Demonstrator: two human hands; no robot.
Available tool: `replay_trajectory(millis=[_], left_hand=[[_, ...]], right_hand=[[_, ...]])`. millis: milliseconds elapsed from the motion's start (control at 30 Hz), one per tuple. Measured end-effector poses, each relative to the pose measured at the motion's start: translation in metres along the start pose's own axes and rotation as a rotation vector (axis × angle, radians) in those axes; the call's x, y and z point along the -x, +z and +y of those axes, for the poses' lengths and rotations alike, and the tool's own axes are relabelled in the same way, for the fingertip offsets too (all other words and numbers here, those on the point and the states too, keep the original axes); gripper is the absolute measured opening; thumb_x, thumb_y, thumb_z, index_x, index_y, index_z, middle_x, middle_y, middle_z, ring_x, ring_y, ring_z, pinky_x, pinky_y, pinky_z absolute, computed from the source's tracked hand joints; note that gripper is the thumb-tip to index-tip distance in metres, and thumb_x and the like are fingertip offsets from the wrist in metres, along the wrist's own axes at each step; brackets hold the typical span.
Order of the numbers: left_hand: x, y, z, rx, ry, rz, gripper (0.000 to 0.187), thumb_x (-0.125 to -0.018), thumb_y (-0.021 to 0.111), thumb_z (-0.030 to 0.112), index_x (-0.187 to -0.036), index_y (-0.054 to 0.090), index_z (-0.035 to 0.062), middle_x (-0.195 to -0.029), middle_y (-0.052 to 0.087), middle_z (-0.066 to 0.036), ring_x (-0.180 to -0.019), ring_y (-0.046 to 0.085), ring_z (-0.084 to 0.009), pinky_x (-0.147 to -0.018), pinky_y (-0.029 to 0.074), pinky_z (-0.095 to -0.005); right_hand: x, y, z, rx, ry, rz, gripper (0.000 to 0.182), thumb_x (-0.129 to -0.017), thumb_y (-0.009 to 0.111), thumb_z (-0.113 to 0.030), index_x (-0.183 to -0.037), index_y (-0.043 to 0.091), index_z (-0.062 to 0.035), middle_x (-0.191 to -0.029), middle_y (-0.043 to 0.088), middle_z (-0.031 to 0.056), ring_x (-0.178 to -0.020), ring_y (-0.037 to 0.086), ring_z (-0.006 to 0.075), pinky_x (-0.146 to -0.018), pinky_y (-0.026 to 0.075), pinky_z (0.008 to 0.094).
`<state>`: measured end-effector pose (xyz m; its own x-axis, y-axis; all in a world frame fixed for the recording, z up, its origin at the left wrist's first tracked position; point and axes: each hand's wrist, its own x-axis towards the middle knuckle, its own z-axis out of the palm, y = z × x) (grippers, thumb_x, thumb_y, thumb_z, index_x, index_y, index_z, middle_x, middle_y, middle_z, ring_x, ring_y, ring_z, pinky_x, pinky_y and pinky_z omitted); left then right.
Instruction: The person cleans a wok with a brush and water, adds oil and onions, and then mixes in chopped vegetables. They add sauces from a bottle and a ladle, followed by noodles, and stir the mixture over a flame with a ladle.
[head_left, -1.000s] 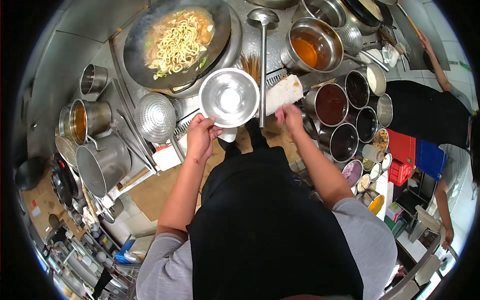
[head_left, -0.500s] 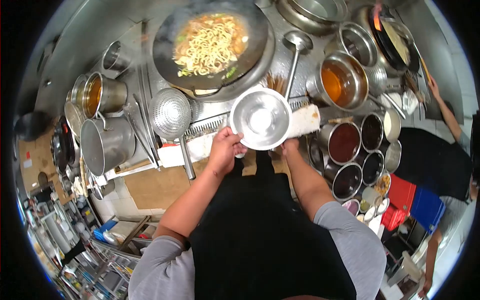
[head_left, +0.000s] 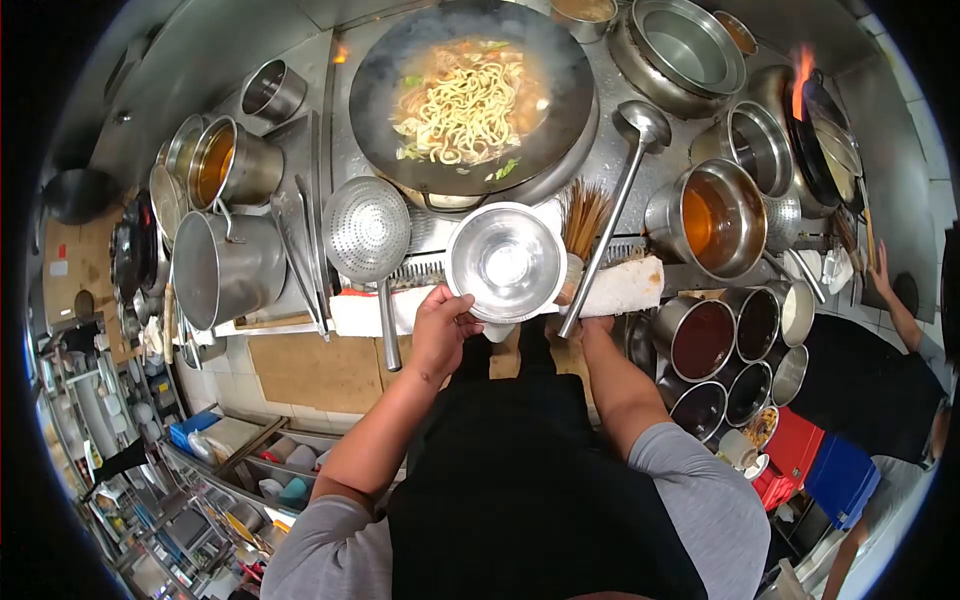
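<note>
My left hand (head_left: 442, 330) grips a shiny metal bowl (head_left: 505, 262) by its near left rim, thumb over the edge. The bowl is held level, and no food shows inside it. Just beyond it, noodles (head_left: 480, 108) with vegetables steam in a large black wok (head_left: 375, 140). My right hand (head_left: 598, 326) is at the near edge of a folded white cloth (head_left: 625, 285), its fingers hidden under it. Close by lies the handle end of a long ladle (head_left: 640, 125). A bamboo brush (head_left: 585, 215) stands between bowl and ladle; a perforated skimmer (head_left: 366, 228) rests left of the bowl.
Metal pots, including one of amber liquid (head_left: 708, 220), line the right side, with dark sauce pots (head_left: 700, 340) nearer. On the left stand a deep pot (head_left: 225, 270) and tongs (head_left: 310, 250). A flame (head_left: 802, 80) rises at the far right, near another person's hand (head_left: 880, 275).
The bowl has moved left relative to the stove, uncovering the brush and the ladle's handle. My right hand has become more hidden beneath the cloth. The whole view has shifted slightly.
</note>
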<state>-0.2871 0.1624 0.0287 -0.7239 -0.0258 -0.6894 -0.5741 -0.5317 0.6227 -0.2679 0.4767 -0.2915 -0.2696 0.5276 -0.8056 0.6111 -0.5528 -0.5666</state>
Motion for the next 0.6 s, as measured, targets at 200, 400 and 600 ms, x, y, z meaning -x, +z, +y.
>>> replay_trajectory(millis=[200, 400, 600], left_hand=[[0.0, -0.003, -0.005, 0.037, -0.004, 0.008, 0.012, -0.102, 0.064, 0.008, -0.094, 0.057, 0.0131, -0.091, 0.071, -0.004, -0.075, 0.066, -0.0156, -0.07, 0.057, -0.0337], [0.003, 0.001, -0.003, 0.043, -0.001, 0.022, 0.017, -0.104, 0.065, 0.009, -0.091, 0.054, 0.0128, -0.087, 0.072, -0.006, -0.07, 0.068, -0.0151, -0.068, 0.06, -0.0318], [0.004, 0.002, -0.001, 0.047, -0.002, 0.013, 0.017, -0.104, 0.065, 0.009, -0.091, 0.054, 0.0127, -0.087, 0.072, -0.006, -0.071, 0.068, -0.015, -0.068, 0.06, -0.0321]], right_hand=[[0.005, 0.0, -0.009, -0.057, 0.079, -0.013, 0.016, -0.108, 0.064, -0.022, -0.122, 0.067, -0.0182, -0.103, 0.077, 0.0064, -0.069, 0.073, 0.0212, -0.043, 0.046, 0.0354], [0.001, 0.0, -0.006, -0.039, 0.086, -0.021, 0.013, -0.107, 0.065, -0.025, -0.118, 0.067, -0.0192, -0.095, 0.077, 0.0069, -0.061, 0.07, 0.0218, -0.039, 0.042, 0.035], [-0.003, -0.004, -0.002, -0.023, 0.133, -0.028, 0.02, -0.096, 0.081, -0.028, -0.106, 0.068, -0.0155, -0.083, 0.073, 0.0077, -0.058, 0.067, 0.0224, -0.039, 0.045, 0.0329]])
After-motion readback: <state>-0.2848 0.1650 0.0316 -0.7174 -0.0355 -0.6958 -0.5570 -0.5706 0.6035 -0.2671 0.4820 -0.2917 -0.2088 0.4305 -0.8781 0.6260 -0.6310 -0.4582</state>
